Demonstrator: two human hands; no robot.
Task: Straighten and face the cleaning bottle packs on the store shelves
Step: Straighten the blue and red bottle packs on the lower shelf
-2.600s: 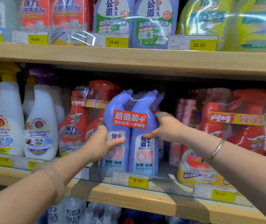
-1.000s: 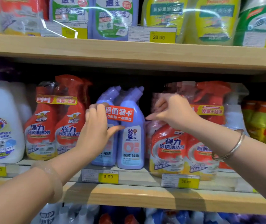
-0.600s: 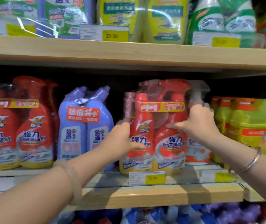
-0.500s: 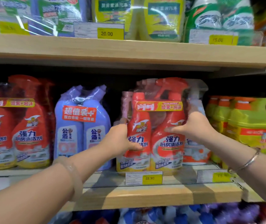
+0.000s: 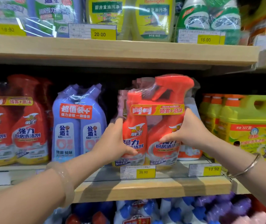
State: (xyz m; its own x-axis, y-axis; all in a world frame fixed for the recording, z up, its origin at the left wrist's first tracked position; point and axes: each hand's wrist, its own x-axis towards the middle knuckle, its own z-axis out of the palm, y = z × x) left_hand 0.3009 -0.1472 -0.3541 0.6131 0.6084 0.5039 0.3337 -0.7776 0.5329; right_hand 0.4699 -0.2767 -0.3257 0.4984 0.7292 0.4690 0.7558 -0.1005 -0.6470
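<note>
A shrink-wrapped red spray bottle twin pack (image 5: 154, 117) stands on the middle shelf (image 5: 145, 188), label facing me. My left hand (image 5: 114, 143) grips its left side and my right hand (image 5: 188, 130) grips its right side. To its left stands a purple bottle twin pack (image 5: 77, 125), upright and facing forward, with nothing touching it. Further left is another red spray twin pack (image 5: 14, 126), also facing forward.
Yellow-green jugs with orange caps (image 5: 248, 126) crowd the right end of the shelf. A white and orange bottle (image 5: 190, 151) sits behind my right hand. The upper shelf (image 5: 121, 50) holds yellow and green packs. Price tags line the shelf front; more bottles stand below.
My hands left the purple twin pack and moved right onto the red spray twin pack. The view panned right. In the last half second the red pack has come slightly forward and squarer.
</note>
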